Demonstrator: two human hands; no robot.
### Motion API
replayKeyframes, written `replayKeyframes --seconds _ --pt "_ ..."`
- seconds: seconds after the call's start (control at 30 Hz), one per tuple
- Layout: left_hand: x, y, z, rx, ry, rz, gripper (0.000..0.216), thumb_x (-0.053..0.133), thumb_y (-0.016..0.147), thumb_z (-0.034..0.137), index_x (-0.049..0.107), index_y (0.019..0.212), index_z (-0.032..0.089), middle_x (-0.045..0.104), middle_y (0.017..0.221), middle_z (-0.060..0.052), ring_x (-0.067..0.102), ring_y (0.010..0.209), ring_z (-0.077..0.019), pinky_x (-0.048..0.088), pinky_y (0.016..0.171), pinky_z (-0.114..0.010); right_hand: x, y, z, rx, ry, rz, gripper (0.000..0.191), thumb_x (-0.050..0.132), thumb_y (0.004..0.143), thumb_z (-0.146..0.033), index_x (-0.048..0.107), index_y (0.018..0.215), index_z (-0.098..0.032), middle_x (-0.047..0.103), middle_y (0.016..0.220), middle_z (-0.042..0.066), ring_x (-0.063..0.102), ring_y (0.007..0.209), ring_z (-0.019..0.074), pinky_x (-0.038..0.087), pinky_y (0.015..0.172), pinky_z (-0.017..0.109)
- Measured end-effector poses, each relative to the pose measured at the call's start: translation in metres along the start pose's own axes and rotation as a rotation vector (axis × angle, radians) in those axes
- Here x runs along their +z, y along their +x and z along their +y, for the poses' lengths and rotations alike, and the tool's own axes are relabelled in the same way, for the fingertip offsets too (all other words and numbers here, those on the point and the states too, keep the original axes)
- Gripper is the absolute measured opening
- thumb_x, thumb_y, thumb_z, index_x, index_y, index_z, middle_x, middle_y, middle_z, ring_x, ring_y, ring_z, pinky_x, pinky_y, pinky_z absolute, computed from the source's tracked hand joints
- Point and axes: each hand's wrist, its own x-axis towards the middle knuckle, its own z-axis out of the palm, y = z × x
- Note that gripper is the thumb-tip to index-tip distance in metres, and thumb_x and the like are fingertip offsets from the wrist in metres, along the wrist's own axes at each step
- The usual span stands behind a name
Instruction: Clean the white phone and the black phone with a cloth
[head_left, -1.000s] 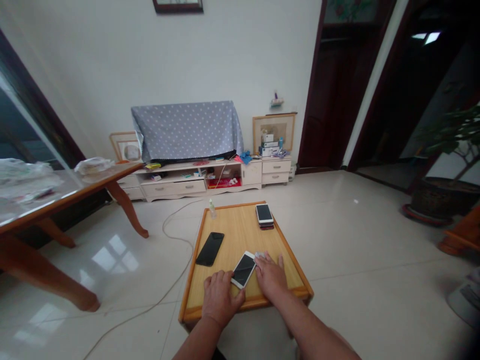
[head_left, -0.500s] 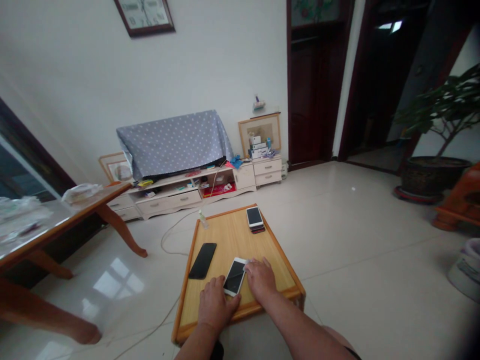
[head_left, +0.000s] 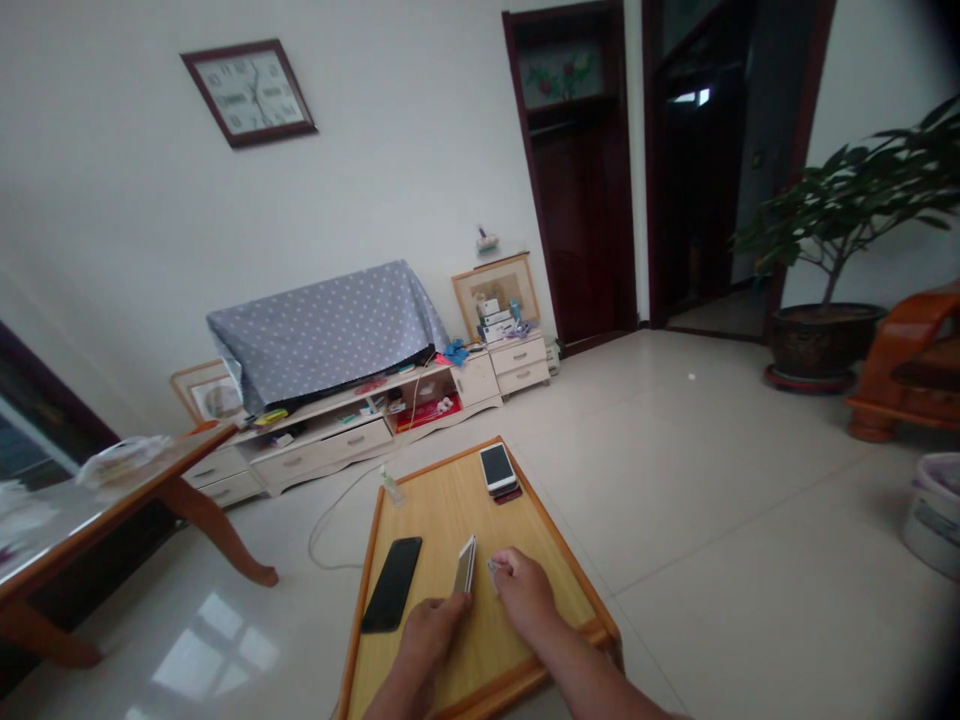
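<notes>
My left hand (head_left: 433, 628) grips a white phone (head_left: 465, 565) at its near end and holds it tipped up on its long edge over the small wooden table (head_left: 551, 555). My right hand (head_left: 523, 592) rests just right of the phone, fingers curled around a small pale thing (head_left: 495, 565) that I cannot name. A black phone (head_left: 393, 597) lies flat to the left. Two stacked phones (head_left: 498, 470) sit at the table's far right corner.
A small clear bottle (head_left: 388, 485) stands at the table's far left corner. A cable (head_left: 330, 510) runs over the tiled floor toward the TV stand (head_left: 352, 440). A larger wooden table (head_left: 127, 490) is at left, a potted plant (head_left: 825, 330) at right.
The white phone lay flat between my hands before; now my left hand has tilted it up on its edge. My head has lifted and turned right, showing more of the wall and plant.
</notes>
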Motion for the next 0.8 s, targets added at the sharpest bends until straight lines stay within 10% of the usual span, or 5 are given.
replayKeyframes --seconds 0.27,0.5,0.8 --pt "0.027 0.013 0.013 -0.082 -0.594 -0.187 0.037 0.074 0.068 0.051 0.057 0.075 0.018 0.052 0.062 0.005 0.05 0.056 -0.01 0.041 0.058 -0.023 0.007 0.011 -0.001 0.034 0.497 -0.194 0.038 0.052 0.075 -0.028 0.074 0.103 -0.016 0.072 0.077 0.003 0.063 0.067 0.0167 0.046 0.062 0.025" --pt "0.025 0.017 0.031 -0.227 -0.837 -0.321 0.027 0.075 0.074 0.04 0.058 0.079 0.018 0.061 0.066 0.002 0.058 0.057 -0.0102 0.049 0.063 -0.025 -0.011 0.015 -0.015 0.056 0.561 -0.127 0.047 0.061 0.073 -0.035 0.072 0.114 -0.015 0.074 0.103 0.008 0.067 0.087 0.0216 0.05 0.075 0.032" --pt "0.033 0.047 0.068 -0.2 -0.989 -0.323 0.024 0.068 0.081 0.039 0.062 0.083 0.016 0.065 0.069 -0.002 0.061 0.058 -0.012 0.052 0.063 -0.025 -0.012 0.026 -0.013 0.06 0.556 -0.006 0.031 0.06 0.072 -0.041 0.074 0.087 -0.016 0.073 0.082 0.007 0.065 0.075 0.0204 0.046 0.064 0.028"
